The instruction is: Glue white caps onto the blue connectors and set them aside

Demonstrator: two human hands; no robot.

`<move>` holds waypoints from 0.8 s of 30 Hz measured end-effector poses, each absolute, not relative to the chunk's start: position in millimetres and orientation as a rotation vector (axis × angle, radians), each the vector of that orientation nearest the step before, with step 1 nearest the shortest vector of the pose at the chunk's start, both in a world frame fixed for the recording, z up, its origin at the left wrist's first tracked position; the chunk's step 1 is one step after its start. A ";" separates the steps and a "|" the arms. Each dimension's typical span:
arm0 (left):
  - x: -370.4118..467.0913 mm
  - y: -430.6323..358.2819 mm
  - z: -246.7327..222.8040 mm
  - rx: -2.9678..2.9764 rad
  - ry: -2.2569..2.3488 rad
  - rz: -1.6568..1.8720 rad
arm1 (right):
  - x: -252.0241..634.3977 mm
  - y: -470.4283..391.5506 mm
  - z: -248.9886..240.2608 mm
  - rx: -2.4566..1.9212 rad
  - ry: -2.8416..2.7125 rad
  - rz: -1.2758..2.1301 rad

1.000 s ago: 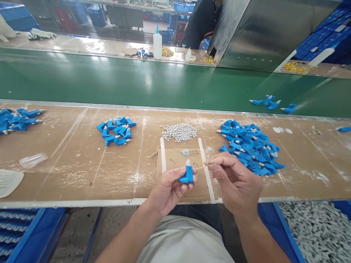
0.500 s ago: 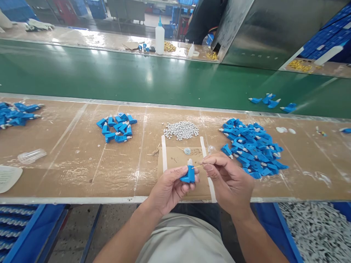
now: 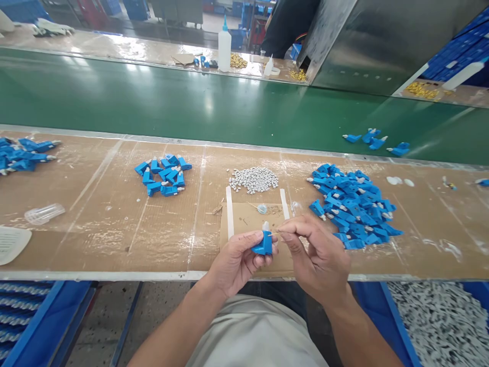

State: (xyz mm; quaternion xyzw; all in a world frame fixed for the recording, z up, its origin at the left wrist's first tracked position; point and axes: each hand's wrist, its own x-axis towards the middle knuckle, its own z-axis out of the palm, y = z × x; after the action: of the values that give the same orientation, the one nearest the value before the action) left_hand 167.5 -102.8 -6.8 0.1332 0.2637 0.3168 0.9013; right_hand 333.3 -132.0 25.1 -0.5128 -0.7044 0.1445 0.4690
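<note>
Between the thumb and fingers of my left hand (image 3: 240, 260) is a blue plastic part (image 3: 263, 243) with a whitish tip pointing up. My right hand (image 3: 319, 255) pinches a thin wooden toothpick (image 3: 275, 234), whose far end meets the upper side of the blue part. Whether it enters a hole cannot be seen. Beneath both hands lies a cardboard sheet (image 3: 244, 219) with white tape strips at its sides. On it sits a small clear-bluish cap (image 3: 262, 209) with another thin stick leaning on it. A pile of small grey pieces (image 3: 254, 180) lies just beyond.
Blue parts lie in a large pile (image 3: 353, 204) at right, a smaller group (image 3: 164, 175) left of centre and another pile (image 3: 23, 154) far left. A green conveyor belt (image 3: 171, 102) runs behind, carrying several blue parts. Across it stand a white bottle (image 3: 224, 48) and a person (image 3: 288, 28).
My right hand has shifted slightly left, bringing the toothpick closer in against the blue part. The left hand keeps its hold. The blue parts on the belt sit slightly further left.
</note>
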 end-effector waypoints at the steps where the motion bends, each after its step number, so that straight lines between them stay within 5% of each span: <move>1: 167.3 -102.8 -7.6 0.275 0.545 0.655 | 333.1 -132.0 25.5 -1.258 -1.734 0.361; 18: 148.7 -90.9 -26.6 0.135 0.559 0.677 | 358.9 -139.3 -17.6 -1.525 -1.525 0.736; 24: 137.0 -84.9 -34.9 0.165 0.569 0.683 | 387.1 -79.5 -13.6 -1.656 -1.637 0.439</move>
State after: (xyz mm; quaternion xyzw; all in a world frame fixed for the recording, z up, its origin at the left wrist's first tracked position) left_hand 137.0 -84.9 -34.9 0.0795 0.2748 0.3300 0.8996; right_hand 387.1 -79.5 -13.6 -0.6474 -0.6399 0.1716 0.3766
